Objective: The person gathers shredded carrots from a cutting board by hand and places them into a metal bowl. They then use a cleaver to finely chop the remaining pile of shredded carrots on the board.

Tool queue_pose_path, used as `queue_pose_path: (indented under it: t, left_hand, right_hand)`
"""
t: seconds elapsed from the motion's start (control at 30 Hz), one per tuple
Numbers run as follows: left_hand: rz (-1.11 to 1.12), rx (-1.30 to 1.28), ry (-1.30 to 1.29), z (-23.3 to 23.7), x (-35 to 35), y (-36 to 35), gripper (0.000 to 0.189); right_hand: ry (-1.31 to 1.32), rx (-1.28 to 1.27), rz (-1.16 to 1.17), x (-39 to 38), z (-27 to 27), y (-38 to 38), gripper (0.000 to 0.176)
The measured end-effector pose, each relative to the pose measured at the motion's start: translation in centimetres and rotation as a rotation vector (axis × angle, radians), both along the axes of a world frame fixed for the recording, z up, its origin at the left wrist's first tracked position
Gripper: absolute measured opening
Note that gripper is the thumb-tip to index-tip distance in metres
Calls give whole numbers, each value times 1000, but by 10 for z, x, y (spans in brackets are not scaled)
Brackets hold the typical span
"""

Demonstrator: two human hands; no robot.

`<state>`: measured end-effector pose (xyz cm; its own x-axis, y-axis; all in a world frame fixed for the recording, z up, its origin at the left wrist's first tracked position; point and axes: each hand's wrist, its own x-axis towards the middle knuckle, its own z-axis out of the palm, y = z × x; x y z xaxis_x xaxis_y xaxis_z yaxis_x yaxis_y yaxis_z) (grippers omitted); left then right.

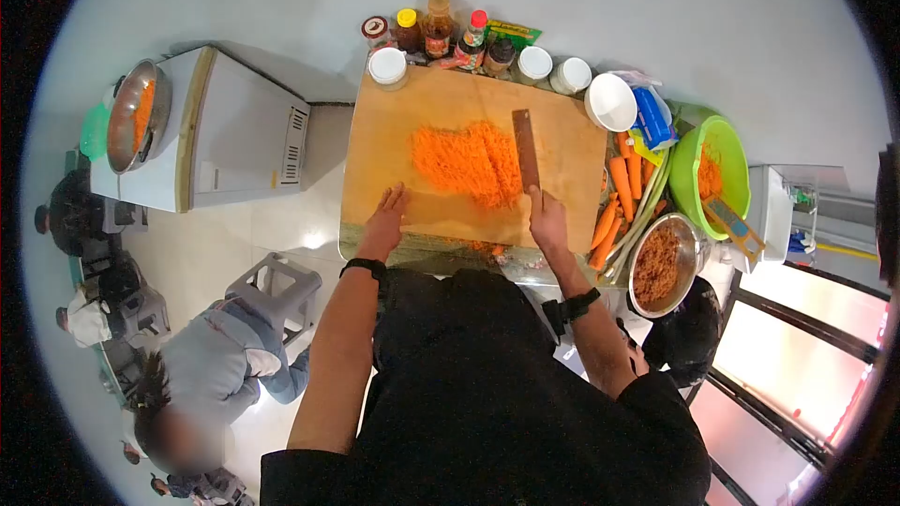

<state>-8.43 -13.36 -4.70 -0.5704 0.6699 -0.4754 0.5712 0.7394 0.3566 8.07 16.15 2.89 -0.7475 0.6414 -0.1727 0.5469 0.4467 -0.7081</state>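
A pile of finely shredded carrot point(469, 161) lies at the middle of a wooden cutting board point(394, 112). My right hand point(547, 220) is closed round the handle of a cleaver point(527, 148), whose blade points away from me along the right edge of the pile. Left of and nearer than the shreds, my left hand point(386, 220) rests on the board near its front left part, fingers apart and holding nothing.
Bottles and jars point(437, 33) line the board's back edge. At right are whole carrots point(621, 183), a green basin point(733, 164) and a metal bowl of brown mince point(656, 267). A pan point(122, 122) stands on a white cabinet point(244, 131) at left; a person point(202, 365) sits below it.
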Motion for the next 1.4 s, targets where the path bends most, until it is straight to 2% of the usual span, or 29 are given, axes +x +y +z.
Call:
queue_pose_path:
  t: [0.07,0.13,0.17,0.23,0.37,0.43,0.57,0.63,0.67,0.73,0.77,0.83,0.87,0.93,1.07,1.13,1.17,1.23,1.27,1.33,1.37,1.4]
  left_hand:
    - [-27,-95,-7,3,2,1,80]
    - [-7,-46,6,-3,1,-1,81]
    - [-12,-47,1,-6,1,-2,81]
    - [-8,-45,11,1,1,-1,81]
    - [21,-27,-28,6,6,-1,80]
    - [32,-33,-26,8,2,0,79]
    - [33,-2,-21,7,3,-1,82]
    - [54,-12,-36,7,2,-1,83]
    - [60,-15,-26,7,-1,0,83]
    - [28,12,17,-5,4,-2,84]
    - [28,12,20,-5,4,-2,84]
    - [15,-85,10,7,2,3,84]
    - [12,-86,11,9,2,4,84]
    - [-12,-59,62,13,5,1,85]
    - [11,-94,51,18,7,6,83]
    - [9,-105,37,21,6,6,81]
    - [11,-107,31,19,9,4,81]
    - [-3,-79,52,12,4,3,79]
    - [1,-76,63,10,-1,3,79]
    - [9,-104,-7,18,2,4,76]
    - [12,-101,-5,16,1,4,76]
    - [-9,-71,44,10,1,4,75]
  right_hand:
    - [33,13,-39,-2,8,-4,44]
    - [-133,-72,-26,-3,6,-6,46]
    - [-138,-74,-31,1,-12,-2,46]
    - [-207,158,203,13,-65,8,48]
    - [-217,100,143,11,-30,10,48]
    - [-240,-91,41,2,-2,11,53]
    - [-215,-52,55,7,-45,3,53]
    - [-215,144,168,0,-49,-3,46]
    - [-204,143,173,-4,-49,-3,46]
    - [-241,-59,51,-13,-11,-11,47]
    - [-239,-59,52,-9,-26,-13,47]
    - [-42,182,300,-1,-72,-13,46]
    - [-42,182,298,-7,-71,-13,46]
    - [-288,138,376,-21,-59,-16,44]
    - [-303,29,259,-25,-36,-21,42]
    - [-76,399,463,-18,-46,-26,45]
    - [-81,396,467,-15,-52,-25,45]
    - [-370,138,298,-26,-47,-22,41]
    - [-359,143,300,-29,-42,-20,41]
    - [-195,539,645,-12,-42,-17,29]
    - [-193,543,647,-14,-46,-19,29]
    - [-329,391,530,-18,-52,-21,26]
